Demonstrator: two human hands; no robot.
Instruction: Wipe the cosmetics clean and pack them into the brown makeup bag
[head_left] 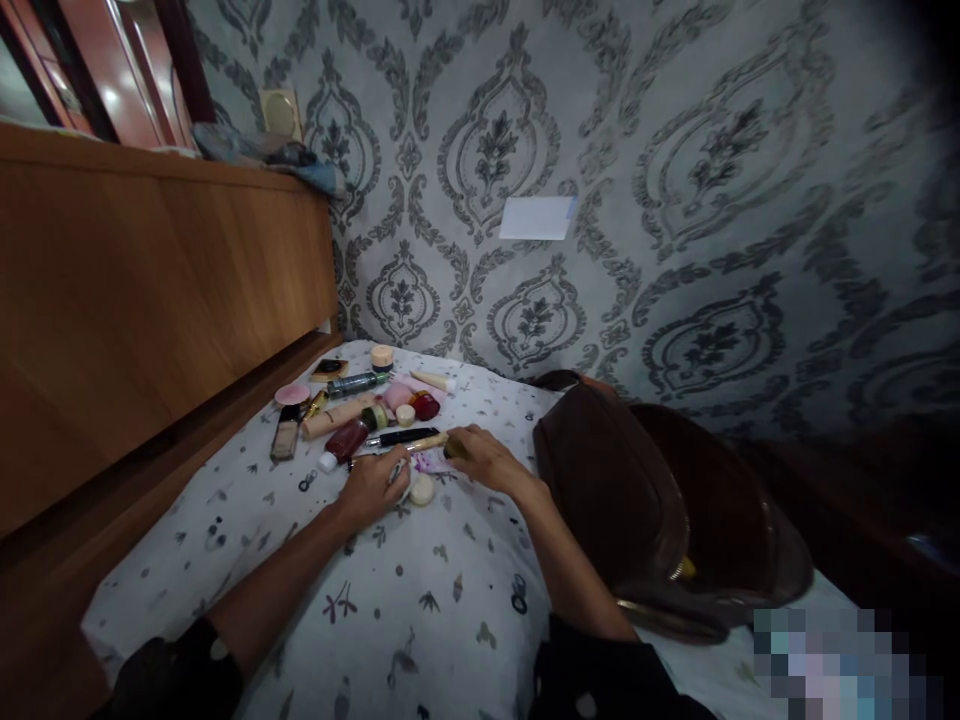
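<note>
My left hand [373, 487] is closed, its fingers curled beside a small white piece; what it grips is hidden. Close by, my right hand [484, 457] is closed over the dark gold end of a white-and-pink tube [430, 460]. Between the hands lies a thin brush-like stick [426, 442], with a black pen-shaped cosmetic [405, 436] just behind it. A round cream-coloured lid or jar [421, 489] rests in front of the tube. Left of these is a dark red bottle [346, 443] with a white cap, lying tilted on the sheet.
More cosmetics lie behind: a foundation bottle [285, 434], a pink round case [292, 394], a beige tube [337, 416], a peach-lidded jar [382, 358]. A brown leather bag [607, 490] sits at right on the patterned sheet [420, 610]. A wooden panel [165, 300] borders the left.
</note>
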